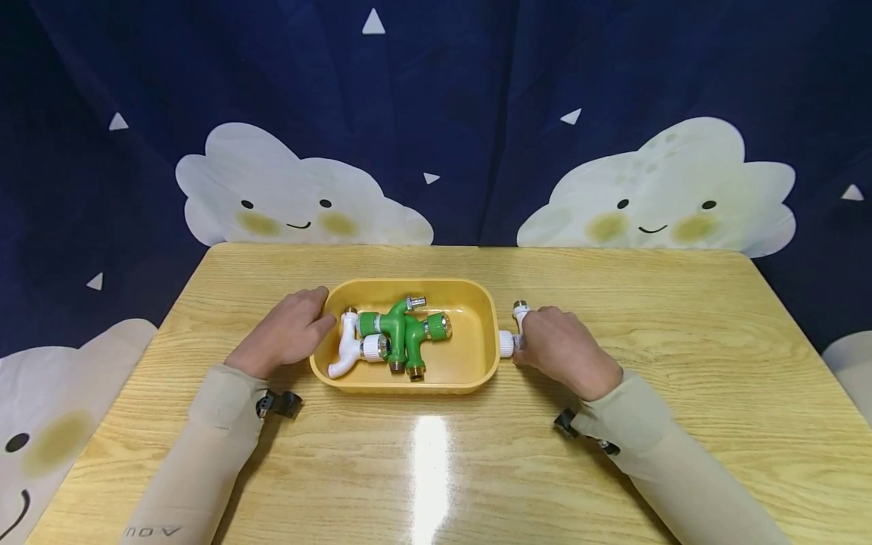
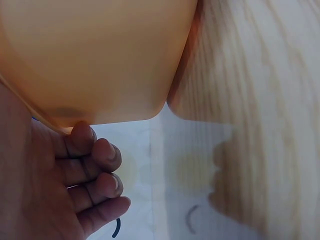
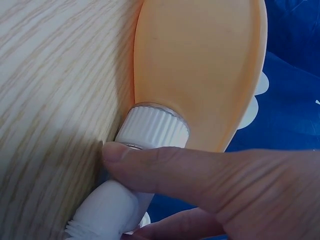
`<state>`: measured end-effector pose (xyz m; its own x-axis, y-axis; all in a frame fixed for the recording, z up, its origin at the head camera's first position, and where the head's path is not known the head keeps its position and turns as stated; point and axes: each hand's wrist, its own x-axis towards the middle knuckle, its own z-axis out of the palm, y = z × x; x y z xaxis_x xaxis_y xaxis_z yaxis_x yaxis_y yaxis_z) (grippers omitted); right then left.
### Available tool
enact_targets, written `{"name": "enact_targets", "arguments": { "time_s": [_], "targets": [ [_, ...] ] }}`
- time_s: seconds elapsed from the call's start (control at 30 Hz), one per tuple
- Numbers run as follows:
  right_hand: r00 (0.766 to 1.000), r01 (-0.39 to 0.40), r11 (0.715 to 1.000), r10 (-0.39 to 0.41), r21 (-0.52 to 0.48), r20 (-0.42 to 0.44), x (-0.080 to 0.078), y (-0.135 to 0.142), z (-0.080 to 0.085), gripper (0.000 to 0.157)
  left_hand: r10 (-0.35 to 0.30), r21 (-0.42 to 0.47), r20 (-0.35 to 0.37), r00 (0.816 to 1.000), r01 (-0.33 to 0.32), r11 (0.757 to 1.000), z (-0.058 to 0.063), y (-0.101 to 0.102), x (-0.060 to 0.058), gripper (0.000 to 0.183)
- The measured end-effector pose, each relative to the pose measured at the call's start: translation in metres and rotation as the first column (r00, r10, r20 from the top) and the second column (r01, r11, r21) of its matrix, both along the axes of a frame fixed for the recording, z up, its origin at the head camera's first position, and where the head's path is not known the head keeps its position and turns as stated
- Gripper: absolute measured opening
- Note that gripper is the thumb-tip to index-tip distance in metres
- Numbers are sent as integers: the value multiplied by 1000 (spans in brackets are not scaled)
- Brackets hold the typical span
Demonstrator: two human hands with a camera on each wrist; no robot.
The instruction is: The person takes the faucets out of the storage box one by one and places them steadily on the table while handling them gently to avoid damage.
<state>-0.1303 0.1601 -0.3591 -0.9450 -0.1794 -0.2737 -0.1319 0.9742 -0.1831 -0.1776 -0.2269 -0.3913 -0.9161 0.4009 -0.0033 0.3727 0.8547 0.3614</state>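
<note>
A yellow plastic basin [image 1: 470, 337] stands on the table with one white tap [image 1: 349, 347] and two green taps, the left one [image 1: 397, 333] overlapping the right one [image 1: 414, 350]. My left hand [image 1: 294, 325] grips the basin's left end, thumb over the rim and fingers [image 2: 106, 155] bent along the outside. Beyond the right end, my right hand [image 1: 559, 344] holds another white tap [image 3: 107, 207] between thumb and fingers. This tap's ribbed white knob [image 3: 152, 126] points at the basin's outer wall and sits right against it in the right wrist view. My palm hides part of its body.
The wooden table [image 1: 702, 341] extends on both sides of the basin and toward me. Behind it hangs a dark blue curtain [image 1: 477, 113] printed with white clouds. Small black devices are strapped at both wrists, below the sleeves.
</note>
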Motion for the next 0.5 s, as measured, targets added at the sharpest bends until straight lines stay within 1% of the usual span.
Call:
{"name": "enact_targets", "arguments": {
  "time_s": [0.27,0.5],
  "targets": [
    [1000,-17,1000,17,4,-21,1,1,-1,28,-1,4,0,1000,1,1000,-1,0,0,15],
    [1000,-1,1000,1,17,-5,0,0,-1,27,11,0,21,1000,-11,1000,0,0,0,16]
  ]
}}
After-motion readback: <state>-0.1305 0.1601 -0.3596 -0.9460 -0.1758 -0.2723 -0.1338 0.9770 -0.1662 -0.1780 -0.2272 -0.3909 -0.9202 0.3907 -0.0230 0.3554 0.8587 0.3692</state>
